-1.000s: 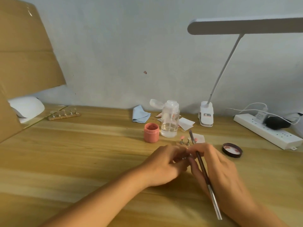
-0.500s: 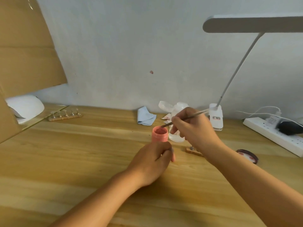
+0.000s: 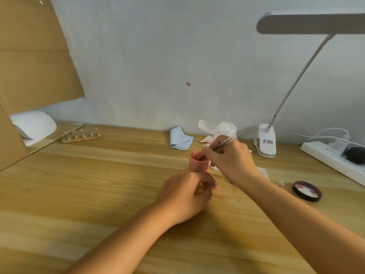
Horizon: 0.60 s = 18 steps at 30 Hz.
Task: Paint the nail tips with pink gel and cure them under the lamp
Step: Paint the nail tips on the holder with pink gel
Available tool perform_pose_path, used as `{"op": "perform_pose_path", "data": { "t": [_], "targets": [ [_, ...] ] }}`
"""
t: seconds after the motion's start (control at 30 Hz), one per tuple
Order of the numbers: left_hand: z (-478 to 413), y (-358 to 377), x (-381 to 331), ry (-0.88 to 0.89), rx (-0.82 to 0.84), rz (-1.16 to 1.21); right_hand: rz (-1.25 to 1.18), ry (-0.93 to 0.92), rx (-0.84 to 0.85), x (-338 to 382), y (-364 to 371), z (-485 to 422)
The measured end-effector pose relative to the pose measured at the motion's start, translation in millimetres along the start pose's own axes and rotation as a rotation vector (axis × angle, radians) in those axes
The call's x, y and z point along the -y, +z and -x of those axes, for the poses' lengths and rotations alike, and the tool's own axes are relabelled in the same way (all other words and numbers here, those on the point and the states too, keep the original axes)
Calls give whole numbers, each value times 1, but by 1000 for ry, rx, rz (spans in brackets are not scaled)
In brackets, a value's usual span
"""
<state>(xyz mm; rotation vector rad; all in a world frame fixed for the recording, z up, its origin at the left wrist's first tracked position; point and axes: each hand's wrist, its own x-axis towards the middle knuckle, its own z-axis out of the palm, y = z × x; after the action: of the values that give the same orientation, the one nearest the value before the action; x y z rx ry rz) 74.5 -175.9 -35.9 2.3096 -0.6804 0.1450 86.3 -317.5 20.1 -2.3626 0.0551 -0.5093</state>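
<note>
Pink gel jar (image 3: pixel 198 164): open, upright on the wooden table (image 3: pixel 98 194), mid-view, just ahead of both our hands.

Brush (image 3: pixel 222 144): long axis runs from upper right down-left. The bristle end is inside the jar mouth and the metal handle sticks out past our thumb.

Right hand (image 3: pixel 232 162): just right of the jar, above rim level, fingers closed narrow on the brush in a pen grip. It's the hand nearer the mouth.

Left hand (image 3: pixel 186 195): on the near side of the jar, knuckles close to its base; touching or a gap, we can't tell. Its fingers are curled in tight, thumb against fingertips. It looks like a pinch, but the contents are hidden, so we can't tell whether it's a nail tip.

Our read: this is the gel-loading step and painting is next. The brush then needs a short hop back toward us and left, from the jar mouth to the left fingertips. Risks are gel dripping on the table and the left knuckles nudging the jar.

Outward:
- Jar lid (image 3: pixel 307 191) lies inner side up on the right, well apart.
- Clear pump bottle (image 3: pixel 227 128) stands behind the right hand, with a blue cloth (image 3: pixel 180 138) left of it.
- Clip desk lamp (image 3: pixel 265 142) and power strip (image 3: pixel 331 158) are further right.
- Far left, a wooden stand (image 3: pixel 83 135) with five holders sits beside the white curing lamp (image 3: pixel 34 125), which is partly behind cardboard (image 3: pixel 35 66). Both are well apart from the hands, on the left arm's side.
</note>
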Motion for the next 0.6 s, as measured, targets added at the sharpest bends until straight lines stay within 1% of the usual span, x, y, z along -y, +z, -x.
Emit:
{"op": "perform_pose_path", "data": {
  "t": [0.07,0.1,0.2,0.27,0.47,0.6],
  "targets": [
    [-1,1,3,-18,-23,18,-78,-6,-59,-2,-3,6],
    [-1,1,4,-29,-37,29,-163,-2,-84,-3,-6,12],
    [-2,2,6,-41,-67,57,-587,65,-100,-9,-19,36],
    [-3,2,6,-48,-62,64,-758,131,-87,-16,-26,57],
    [-6,4,6,-41,-47,79,-853,232,-66,-37,-29,87],
    [-7,5,7,-25,-61,116,-842,215,32,-38,-27,87]
  ]
}}
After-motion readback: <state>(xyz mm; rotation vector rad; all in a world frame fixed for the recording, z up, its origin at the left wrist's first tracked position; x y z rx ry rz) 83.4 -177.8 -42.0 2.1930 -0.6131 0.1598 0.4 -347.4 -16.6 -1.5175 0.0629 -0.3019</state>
